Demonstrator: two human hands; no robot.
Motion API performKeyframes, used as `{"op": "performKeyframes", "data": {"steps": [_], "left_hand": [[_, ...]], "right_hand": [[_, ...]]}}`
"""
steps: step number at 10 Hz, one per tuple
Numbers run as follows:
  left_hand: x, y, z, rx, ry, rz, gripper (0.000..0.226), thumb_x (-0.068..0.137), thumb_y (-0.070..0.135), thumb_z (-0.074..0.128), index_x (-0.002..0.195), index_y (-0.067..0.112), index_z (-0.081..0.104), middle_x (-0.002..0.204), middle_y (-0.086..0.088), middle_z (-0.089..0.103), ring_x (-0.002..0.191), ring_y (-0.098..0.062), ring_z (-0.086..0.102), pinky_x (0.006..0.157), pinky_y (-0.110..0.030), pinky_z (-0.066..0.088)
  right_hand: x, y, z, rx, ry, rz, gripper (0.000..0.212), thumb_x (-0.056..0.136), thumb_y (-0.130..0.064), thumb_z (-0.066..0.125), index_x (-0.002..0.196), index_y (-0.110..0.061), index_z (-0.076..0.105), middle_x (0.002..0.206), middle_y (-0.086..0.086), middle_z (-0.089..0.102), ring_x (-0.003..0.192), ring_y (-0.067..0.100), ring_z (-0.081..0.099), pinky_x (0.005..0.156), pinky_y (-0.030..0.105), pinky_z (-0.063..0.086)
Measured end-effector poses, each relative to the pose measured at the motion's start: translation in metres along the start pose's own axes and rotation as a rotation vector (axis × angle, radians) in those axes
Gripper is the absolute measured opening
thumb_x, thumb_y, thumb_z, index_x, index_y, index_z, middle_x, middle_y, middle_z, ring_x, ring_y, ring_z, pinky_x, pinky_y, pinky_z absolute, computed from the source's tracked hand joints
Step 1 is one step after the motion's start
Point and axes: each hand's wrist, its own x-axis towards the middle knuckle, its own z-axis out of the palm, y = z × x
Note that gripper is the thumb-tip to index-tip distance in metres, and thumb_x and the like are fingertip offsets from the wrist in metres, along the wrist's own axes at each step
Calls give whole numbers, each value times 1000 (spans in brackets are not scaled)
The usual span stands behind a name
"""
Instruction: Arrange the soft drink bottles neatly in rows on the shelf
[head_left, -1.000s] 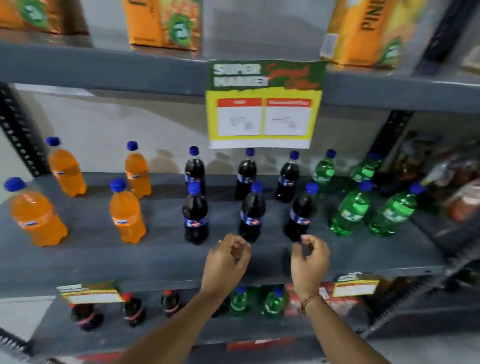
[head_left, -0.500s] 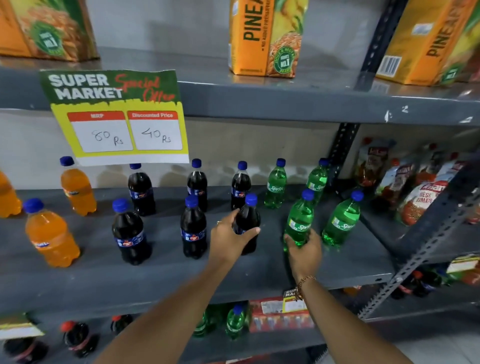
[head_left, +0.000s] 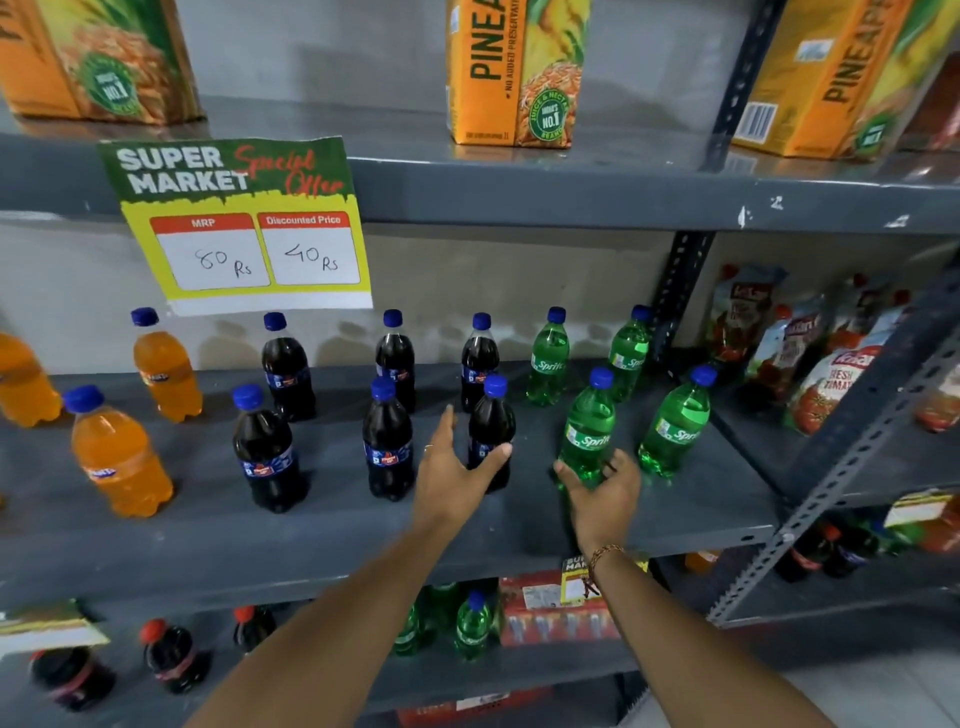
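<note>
On the grey middle shelf (head_left: 322, 551), blue-capped bottles stand in two rows: orange ones (head_left: 117, 462) on the left, dark cola ones (head_left: 387, 447) in the middle, green Sprite ones (head_left: 672, 426) on the right. My left hand (head_left: 454, 475) is spread around the front-row cola bottle (head_left: 491, 421). Its thumb lies across the bottle's lower front and its fingers stand apart on the bottle's left. My right hand (head_left: 605, 493) cups the base of the front-row green bottle (head_left: 587, 423), thumb on its left and curled fingers on its right. Both bottles stand upright on the shelf.
A yellow price sign (head_left: 244, 228) hangs from the upper shelf, which holds pineapple juice cartons (head_left: 514, 73). A slotted upright (head_left: 675, 291) stands right of the green bottles, with tomato sauce pouches (head_left: 826, 374) beyond it. More bottles (head_left: 470, 623) stand on the lower shelf.
The view has swung right since one second ago. Both hands reached to the front-row cola and green bottles. My left hand's fingers have since spread open off the cola bottle.
</note>
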Motion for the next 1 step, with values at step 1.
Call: {"op": "performKeyframes", "data": {"steps": [1], "left_hand": [[-24,-5,-11,29,96,67,80,77,51,65,142,23,26,147,0,40,134,-18,36,108,-38,36]], "right_hand": [[-34,-7,-6,17,27,-57,60,78,-20,72,124,6,42,120,24,48,110,34,49,93,31,39]]}}
